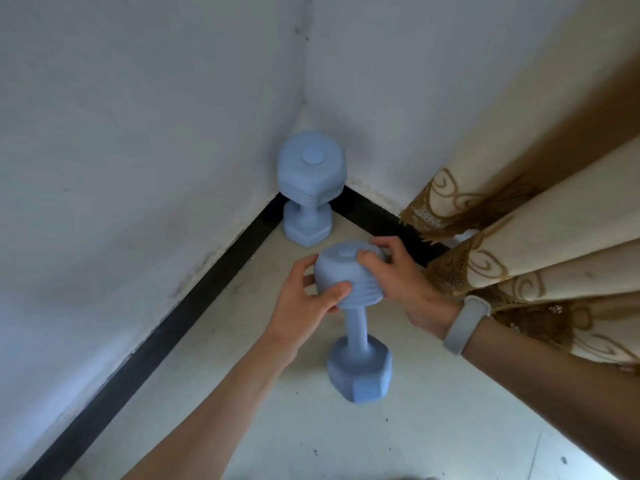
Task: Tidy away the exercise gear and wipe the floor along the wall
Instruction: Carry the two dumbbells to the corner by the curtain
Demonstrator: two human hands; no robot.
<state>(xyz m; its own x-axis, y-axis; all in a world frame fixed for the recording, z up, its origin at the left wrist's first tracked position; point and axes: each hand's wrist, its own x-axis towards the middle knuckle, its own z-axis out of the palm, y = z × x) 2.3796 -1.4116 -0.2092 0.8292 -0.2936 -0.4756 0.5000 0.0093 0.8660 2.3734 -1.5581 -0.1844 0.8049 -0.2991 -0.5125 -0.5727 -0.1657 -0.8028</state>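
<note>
Gripping the near dumbbell [353, 306] by its top head: left hand [304, 296] and right hand [398, 271] curled round it, upright, mid-floor [398, 438]. Second dumbbell [310, 188] stands in the corner, against black skirting [156, 344]. Curtain [519, 244] hangs just right; open floor nearer.

Soft daylight, wide-angle bowing, slight blur

dumbbells [349, 271]: matt blue, ribbed | curtain [519, 244]: woven cloth, lace hem | wall [138, 133]: matt, scuffed paint
</note>
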